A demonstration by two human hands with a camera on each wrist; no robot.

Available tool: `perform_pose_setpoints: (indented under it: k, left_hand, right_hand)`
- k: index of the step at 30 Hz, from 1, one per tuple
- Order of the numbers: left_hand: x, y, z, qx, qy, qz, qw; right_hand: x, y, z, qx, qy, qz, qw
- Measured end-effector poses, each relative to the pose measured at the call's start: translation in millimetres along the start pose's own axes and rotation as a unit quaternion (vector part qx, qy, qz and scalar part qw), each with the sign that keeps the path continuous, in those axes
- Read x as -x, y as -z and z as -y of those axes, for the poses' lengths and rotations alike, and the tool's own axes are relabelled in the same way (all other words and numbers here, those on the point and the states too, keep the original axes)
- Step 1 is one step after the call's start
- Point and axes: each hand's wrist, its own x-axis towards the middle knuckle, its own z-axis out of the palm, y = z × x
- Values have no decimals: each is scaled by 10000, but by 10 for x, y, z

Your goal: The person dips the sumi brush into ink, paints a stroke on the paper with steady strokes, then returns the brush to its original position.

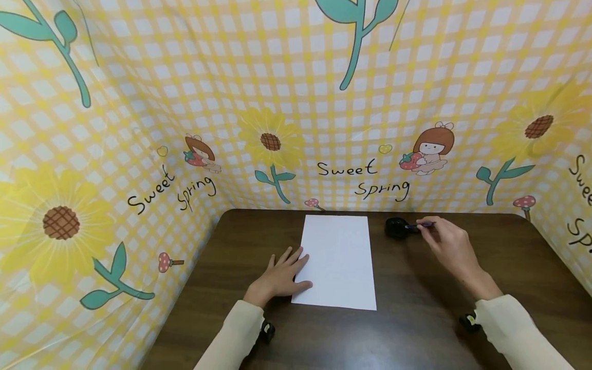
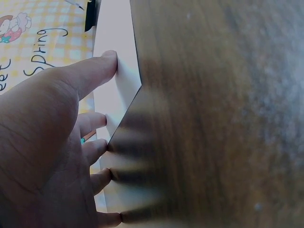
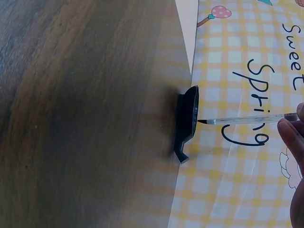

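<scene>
A sheet of white paper [image 1: 339,257] lies upright in front of me on the table. My left hand [image 1: 279,276] rests with spread, fairly straight fingers over the paper's left edge. In the left wrist view the thumb [image 2: 95,73] lies over the sheet near its corner. To the right of the paper sits a small black dish [image 1: 394,227] with a short handle-like end. My right hand [image 1: 450,245] pinches a slim paintbrush [image 3: 247,119] with a see-through barrel. Its dark bristle tip is at the dish's rim; whether it touches, I cannot tell.
The dark brown wooden table [image 1: 416,329] ends at the back and left against a yellow checked cloth [image 1: 296,77] printed with sunflowers and lettering. Black devices [image 1: 267,331] are strapped at both wrists, beside pale sleeves.
</scene>
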Motion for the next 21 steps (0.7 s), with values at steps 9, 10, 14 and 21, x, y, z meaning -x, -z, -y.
perform_pose_setpoints:
  k: [9, 10, 14, 21]
  left_hand:
    - [11, 12, -2, -5, 11, 28, 10000]
    - [12, 15, -3, -11, 14, 26, 10000]
    - [21, 24, -13, 9, 15, 28, 10000]
    - [15, 25, -21, 60, 14, 5, 10000]
  right_hand:
    - [0, -42, -15, 59, -283, -112, 9995]
    - [-3, -47, -13, 52, -347, -118, 9993]
    - [-4, -63, -13, 13, -565, -124, 9983]
    - [29, -123, -34, -238, -969, -191, 9948]
